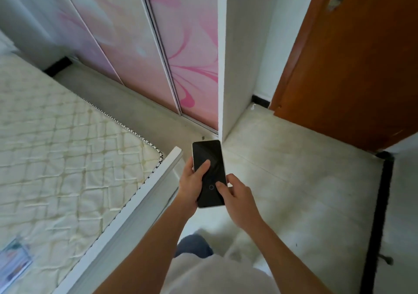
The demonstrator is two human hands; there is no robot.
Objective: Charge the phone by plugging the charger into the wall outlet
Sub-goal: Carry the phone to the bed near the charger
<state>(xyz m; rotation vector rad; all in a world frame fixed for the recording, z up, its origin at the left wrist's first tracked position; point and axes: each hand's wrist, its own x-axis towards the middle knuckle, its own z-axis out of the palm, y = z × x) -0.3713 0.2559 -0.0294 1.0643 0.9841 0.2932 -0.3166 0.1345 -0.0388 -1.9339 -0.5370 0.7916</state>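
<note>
Both hands grip the phone (209, 172), dark screen up, over the pale floor (294, 169): the left hand (192, 185) wraps its left edge with the thumb across the glass, the right hand (237, 197) pinches its lower right corner. Left of the phone lies the bed (56, 146); beyond it stand pink wardrobe doors (176, 44), and far right a brown door (350, 56).

Dark-screened phone (209, 171), white-edged, lies face-up, held above the floor.
</note>
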